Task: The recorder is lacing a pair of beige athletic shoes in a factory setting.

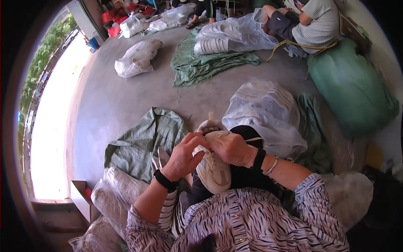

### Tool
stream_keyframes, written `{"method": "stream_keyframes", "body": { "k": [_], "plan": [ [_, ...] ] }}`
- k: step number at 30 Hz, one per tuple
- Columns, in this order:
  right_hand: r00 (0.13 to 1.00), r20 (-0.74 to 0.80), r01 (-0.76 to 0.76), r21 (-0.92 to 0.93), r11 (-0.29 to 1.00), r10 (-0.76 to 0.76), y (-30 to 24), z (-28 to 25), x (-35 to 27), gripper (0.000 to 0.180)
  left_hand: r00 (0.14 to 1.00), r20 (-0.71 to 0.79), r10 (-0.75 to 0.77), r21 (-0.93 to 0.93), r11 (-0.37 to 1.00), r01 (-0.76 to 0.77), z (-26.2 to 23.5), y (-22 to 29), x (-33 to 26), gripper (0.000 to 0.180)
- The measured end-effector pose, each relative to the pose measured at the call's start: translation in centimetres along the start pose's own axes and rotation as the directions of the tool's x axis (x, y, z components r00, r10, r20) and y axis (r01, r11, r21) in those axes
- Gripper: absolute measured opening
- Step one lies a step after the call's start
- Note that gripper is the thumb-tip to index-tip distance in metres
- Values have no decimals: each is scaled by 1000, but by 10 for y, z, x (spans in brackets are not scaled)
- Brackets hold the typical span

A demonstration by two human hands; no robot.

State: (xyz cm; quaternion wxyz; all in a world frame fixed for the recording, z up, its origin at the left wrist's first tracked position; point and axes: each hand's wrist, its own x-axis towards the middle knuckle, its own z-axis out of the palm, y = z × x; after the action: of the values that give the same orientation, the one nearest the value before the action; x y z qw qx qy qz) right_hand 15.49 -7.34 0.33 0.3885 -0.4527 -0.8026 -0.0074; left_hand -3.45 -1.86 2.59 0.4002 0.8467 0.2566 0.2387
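Note:
A cream sneaker point(215, 174) rests on my dark-clothed lap, its toe toward me and its pull tab pointing away. My left hand point(184, 153) is closed at the shoe's left side, fingers bent over the lacing near the ankle opening. From the other side my right hand point(233, 148) is closed over the tongue and upper laces. The fingertips of both hands meet close together there. Whether a lace end lies pinched between them is hidden. Several striped light pieces, perhaps more shoes point(167, 210), lie by my left forearm.
Clear plastic bags of stacked pale shoes lie ahead right point(264, 109) and at left point(117, 193). Green woven sheets point(147, 140) spread on the concrete floor point(100, 105). A bulging green sack point(352, 88) stands right. Farther off, a seated person point(317, 25) sits near another plastic bag point(235, 35).

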Motion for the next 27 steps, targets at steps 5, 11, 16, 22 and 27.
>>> {"method": "stream_keyframes", "body": {
  "k": [5,11,16,22,27],
  "plan": [
    [901,-14,-429,-177,886,433,52,-38,-14,3,995,94,26,439,896,-65,18,26,5,25],
    [342,788,-932,216,291,512,22,-68,-20,16,991,29,-130,381,918,109,25,11,13,12],
    [383,904,-870,422,-254,189,7,-66,-34,16,982,108,-155,424,901,96,19,10,26,13],
    [555,828,-610,475,-635,86,8,-65,-34,17,973,190,-129,445,895,32,14,12,29,21],
    [566,817,-535,467,-704,113,9,-61,-39,19,977,210,32,422,898,-121,14,12,26,15]
  ]
}}
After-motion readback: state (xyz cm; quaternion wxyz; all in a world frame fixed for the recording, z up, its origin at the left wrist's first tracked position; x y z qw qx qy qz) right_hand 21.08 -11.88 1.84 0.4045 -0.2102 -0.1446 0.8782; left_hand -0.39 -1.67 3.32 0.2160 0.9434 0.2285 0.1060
